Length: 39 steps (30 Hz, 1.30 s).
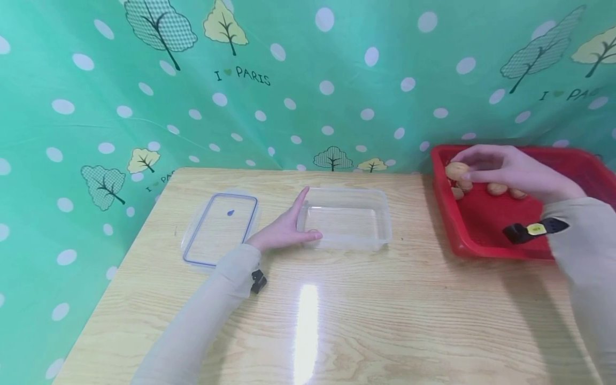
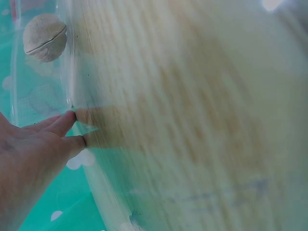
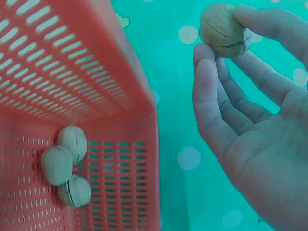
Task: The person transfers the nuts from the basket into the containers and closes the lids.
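Presently, item one: walnut (image 3: 224, 30), pinched at the fingertips (image 3: 207, 57) of the right hand (image 1: 510, 170), thumb on one side and the forefinger and its neighbours on the other, the palm left bare. The nut is held clear above the far left corner of the red basket (image 1: 481, 224), its seam line showing in the right wrist view.

Item two: three further walnuts (image 3: 65, 166), touching one another in a cluster on the slotted basket floor, close against a wall. From the head view more nuts lie beneath the hand, partly covered by it, so their full count cannot be told.

Item three: clear plastic container (image 1: 346, 218), lidless, on the wooden table (image 1: 385, 321). The left hand (image 1: 285, 231) lies flat against its left wall, fingers straight, thumb along the near edge, gripping nothing.

Item four: clear lid with blue rim (image 1: 218, 229), flat on the table just left of that hand.

Item five: green dotted cloth (image 1: 308, 80) as backdrop.

Limits: the left wrist view is blurred; the basket's right end is cut off by the frame and the right sleeve (image 1: 584, 251).
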Motion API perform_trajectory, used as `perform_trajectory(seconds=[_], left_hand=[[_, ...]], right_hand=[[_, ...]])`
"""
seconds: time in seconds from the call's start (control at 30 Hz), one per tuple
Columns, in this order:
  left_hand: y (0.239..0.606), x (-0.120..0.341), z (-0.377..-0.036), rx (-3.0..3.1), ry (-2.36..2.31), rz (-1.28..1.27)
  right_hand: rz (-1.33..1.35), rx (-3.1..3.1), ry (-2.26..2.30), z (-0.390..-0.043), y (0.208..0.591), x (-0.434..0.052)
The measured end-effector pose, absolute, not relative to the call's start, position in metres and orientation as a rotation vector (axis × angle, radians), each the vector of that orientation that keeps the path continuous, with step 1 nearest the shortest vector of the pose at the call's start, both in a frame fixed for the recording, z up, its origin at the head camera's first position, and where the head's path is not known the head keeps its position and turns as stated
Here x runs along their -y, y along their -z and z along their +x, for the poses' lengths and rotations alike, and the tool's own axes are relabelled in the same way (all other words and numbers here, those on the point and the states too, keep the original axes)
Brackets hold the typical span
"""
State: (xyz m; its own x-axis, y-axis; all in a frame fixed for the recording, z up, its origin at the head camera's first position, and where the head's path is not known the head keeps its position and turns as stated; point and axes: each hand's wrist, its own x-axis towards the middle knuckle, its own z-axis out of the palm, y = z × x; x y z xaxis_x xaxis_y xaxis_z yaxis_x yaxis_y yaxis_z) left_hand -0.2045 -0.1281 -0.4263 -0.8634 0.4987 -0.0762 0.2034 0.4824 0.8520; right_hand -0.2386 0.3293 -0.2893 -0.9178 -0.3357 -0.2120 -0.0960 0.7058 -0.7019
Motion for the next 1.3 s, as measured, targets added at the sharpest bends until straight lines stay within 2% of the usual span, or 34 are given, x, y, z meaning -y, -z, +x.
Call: perform_trajectory(seconds=[0.37,0.67,1.3], left_hand=[[0.430,0.130,-0.205,-2.420,-1.331,0.586],[0.432,0.130,-0.206,-2.427,-1.331,0.585],[0.431,0.129,-0.207,-2.419,-1.299,0.575]], right_hand=[[-0.499,-2.518,1.104,-0.237,0.288,-0.305],[-0.511,-2.562,1.035,-0.239,0.288,-0.280],[-0.743,-2.411,1.063,-0.244,0.309,-0.238]])
